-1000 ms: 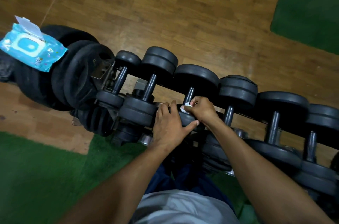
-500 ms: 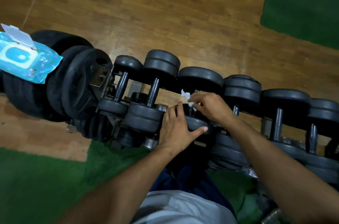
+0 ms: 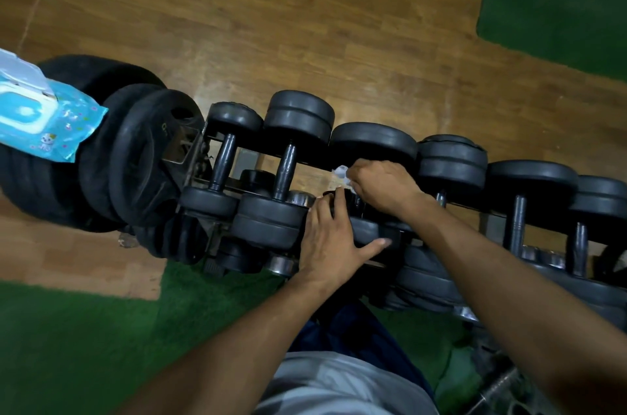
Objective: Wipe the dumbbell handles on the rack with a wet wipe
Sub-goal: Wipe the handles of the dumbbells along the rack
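Steadying the third dumbbell, our left hand lies flat-fingered on its near head so it won't roll. At one o'clock from it, our right hand pinches the wet wipe around the hidden handle; neighbouring heads crowd both sides, leaving little room.

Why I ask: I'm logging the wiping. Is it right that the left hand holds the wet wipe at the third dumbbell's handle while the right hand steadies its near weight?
Not quite: the hands are swapped. In the head view, the right hand holds the wet wipe at the third dumbbell handle, while the left hand steadies its near weight.
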The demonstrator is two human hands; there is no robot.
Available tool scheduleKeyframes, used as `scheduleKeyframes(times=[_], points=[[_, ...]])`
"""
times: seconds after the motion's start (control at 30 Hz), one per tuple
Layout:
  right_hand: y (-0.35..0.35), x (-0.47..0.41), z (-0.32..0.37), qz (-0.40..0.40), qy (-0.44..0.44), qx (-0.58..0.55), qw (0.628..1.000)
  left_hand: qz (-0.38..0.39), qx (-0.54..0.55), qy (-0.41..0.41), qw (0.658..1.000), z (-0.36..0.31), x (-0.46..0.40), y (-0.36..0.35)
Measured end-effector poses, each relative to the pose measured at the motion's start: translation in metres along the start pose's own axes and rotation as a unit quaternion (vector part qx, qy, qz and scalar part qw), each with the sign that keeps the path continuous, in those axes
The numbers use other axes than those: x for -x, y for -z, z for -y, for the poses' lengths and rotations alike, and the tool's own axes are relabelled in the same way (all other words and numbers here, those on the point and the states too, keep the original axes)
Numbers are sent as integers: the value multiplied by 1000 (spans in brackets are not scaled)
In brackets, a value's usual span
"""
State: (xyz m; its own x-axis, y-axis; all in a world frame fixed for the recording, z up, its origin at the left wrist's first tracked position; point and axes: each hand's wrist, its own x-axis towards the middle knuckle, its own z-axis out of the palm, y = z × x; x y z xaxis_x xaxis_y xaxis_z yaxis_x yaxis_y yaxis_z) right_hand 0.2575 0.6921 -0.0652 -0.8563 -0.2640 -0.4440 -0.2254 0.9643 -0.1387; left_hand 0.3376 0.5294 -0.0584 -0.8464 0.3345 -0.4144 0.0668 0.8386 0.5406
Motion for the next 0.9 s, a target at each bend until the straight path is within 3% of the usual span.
scheduleKeyframes(times=[0.17,0.33,0.5,0.7,0.8,0.9], points=[[2,2,3,129,63,-26,989,-13,11,-7,1000,1,0,-1],[-7,22,-10,132,56,-208,968,-5,10,-6,1000,1,1,0],[-14,51,-11,71,-55,-354,931,-9,9,-8,1000,2,0,-1],[-32,60,-6,21,-240,-408,881,-5,4,-6,1000,2,0,-2],[-41,56,-5,50,-296,-492,817,-11,-3,-7,1000,2,0,-2],[-39,48,-1,59,-289,-566,770,-11,2,-8,1000,1,0,-2]])
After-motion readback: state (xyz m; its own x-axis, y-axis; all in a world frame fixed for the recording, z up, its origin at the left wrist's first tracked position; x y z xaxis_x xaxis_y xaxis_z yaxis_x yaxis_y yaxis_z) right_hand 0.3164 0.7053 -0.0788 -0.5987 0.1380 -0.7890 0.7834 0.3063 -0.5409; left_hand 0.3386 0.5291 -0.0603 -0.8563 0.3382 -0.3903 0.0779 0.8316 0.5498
